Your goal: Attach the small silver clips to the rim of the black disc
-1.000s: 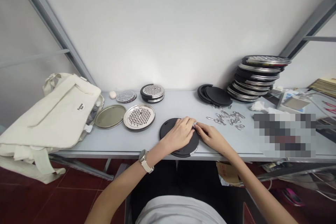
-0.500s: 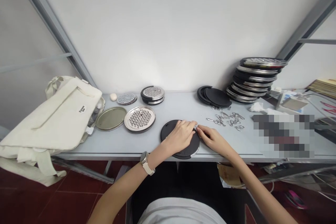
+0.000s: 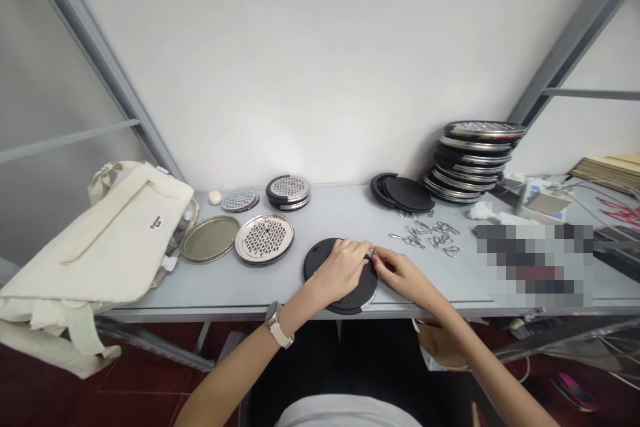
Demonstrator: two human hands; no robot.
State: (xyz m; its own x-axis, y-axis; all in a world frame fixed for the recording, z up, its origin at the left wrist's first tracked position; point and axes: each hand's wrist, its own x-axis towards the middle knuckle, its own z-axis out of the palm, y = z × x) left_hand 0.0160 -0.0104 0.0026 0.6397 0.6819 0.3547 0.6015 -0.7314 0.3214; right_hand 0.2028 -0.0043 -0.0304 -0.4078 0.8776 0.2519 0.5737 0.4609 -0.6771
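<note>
A round black disc [image 3: 316,257] with a silvery rim along its lower right lies flat near the front edge of the table. My left hand [image 3: 345,268] rests across its top, fingers together and bent toward the far right edge. There, my right hand [image 3: 397,269] meets it, thumb and forefinger pinched at the disc's rim. Whatever small piece lies between the fingertips is mostly hidden. Several loose metal clips [image 3: 420,233] are scattered just beyond my right hand. Behind them are black round covers [image 3: 409,194], one leaning on another.
On the left are perforated metal discs [image 3: 265,238], a plain olive-coloured disc [image 3: 210,238] and a cream bag [image 3: 115,240]. A tall stack of rimmed discs [image 3: 470,161] stands at the back right, beside white boxes [image 3: 543,203]. A pixelated patch covers part of the right side.
The view has shifted slightly, so the table sits lower in the picture. Both hands stay at the disc's far right edge, with only small finger movement.
</note>
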